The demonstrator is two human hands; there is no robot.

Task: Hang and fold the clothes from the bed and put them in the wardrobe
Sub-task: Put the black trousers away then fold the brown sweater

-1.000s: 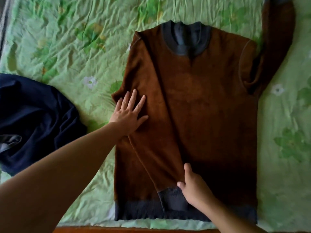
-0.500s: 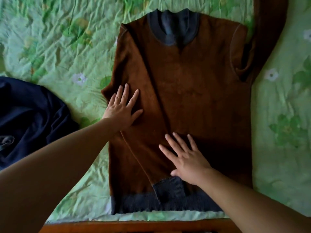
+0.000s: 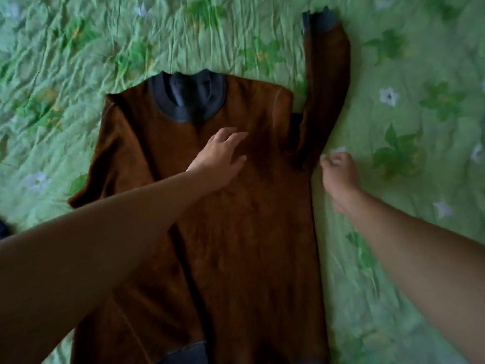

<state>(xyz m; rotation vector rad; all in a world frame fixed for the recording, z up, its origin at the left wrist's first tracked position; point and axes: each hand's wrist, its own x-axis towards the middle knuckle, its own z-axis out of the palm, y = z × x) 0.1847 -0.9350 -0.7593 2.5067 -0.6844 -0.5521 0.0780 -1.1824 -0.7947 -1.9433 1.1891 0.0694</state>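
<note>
The brown sweater (image 3: 244, 232) lies flat and face up on my green floral bedsheet (image 3: 78, 48), its grey collar (image 3: 186, 97) pointing away from me; one sleeve is folded across its front, on my left; my left hand (image 3: 219, 156) rests on its chest just below the collar, fingers spread loosely, gripping nothing; the other sleeve (image 3: 325, 82) stretches up past the shoulder; my right hand (image 3: 338, 172) sits beside the armpit, fingers curled, too blurred to tell whether it pinches cloth.
</note>
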